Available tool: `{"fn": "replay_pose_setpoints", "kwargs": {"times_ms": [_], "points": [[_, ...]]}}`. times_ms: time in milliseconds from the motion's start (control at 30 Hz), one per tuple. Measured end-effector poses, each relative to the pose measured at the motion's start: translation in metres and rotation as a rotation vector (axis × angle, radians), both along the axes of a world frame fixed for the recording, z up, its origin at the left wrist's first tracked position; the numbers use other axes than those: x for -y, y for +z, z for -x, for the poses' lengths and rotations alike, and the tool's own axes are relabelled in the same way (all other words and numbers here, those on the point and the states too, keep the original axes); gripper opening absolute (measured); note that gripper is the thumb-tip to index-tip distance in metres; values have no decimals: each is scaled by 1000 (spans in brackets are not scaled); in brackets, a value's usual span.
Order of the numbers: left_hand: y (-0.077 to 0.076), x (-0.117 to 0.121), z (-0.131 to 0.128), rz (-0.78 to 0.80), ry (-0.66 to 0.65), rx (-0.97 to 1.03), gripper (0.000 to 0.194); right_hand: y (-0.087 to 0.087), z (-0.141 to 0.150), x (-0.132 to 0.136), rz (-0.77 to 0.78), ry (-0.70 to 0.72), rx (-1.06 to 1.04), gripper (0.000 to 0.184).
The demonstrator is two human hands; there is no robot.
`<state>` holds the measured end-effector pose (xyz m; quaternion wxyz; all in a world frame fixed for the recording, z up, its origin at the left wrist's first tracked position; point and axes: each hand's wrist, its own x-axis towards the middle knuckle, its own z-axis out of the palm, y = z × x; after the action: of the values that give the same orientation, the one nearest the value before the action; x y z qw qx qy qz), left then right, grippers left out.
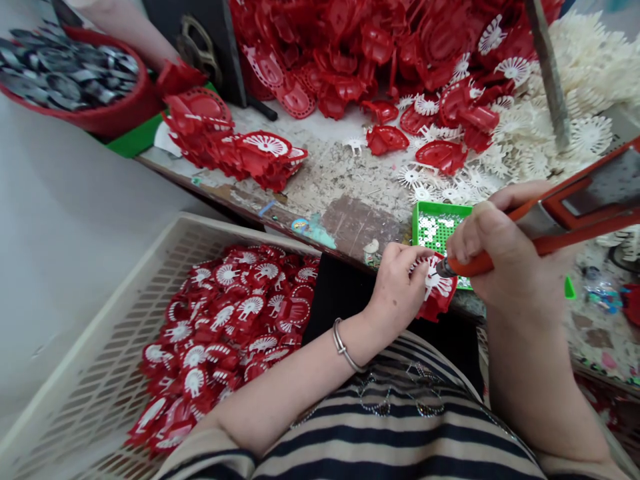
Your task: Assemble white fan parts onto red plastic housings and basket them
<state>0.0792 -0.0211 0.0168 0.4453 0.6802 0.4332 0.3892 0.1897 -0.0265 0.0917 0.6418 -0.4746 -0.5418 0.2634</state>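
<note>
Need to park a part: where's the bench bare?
Bare, apart from specks: the worn benchtop between the stacked red parts at left and the green tray at right. Crowded: the back, under the red heap; the right, among white pieces; and the tray's near side, where left hand and right hand work.
</note>
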Motion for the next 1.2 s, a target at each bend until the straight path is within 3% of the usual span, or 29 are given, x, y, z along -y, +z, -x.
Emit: {"fn": "replay_pose_setpoints", "kwargs": {"times_ms": [600, 1200], "points": [[1, 1, -1, 56, 30, 28, 20, 5, 8, -4, -14, -37, -100, 18], [1, 0, 0, 55, 11, 17, 20, -1, 5, -6, -9, 78, -219, 20]]}}
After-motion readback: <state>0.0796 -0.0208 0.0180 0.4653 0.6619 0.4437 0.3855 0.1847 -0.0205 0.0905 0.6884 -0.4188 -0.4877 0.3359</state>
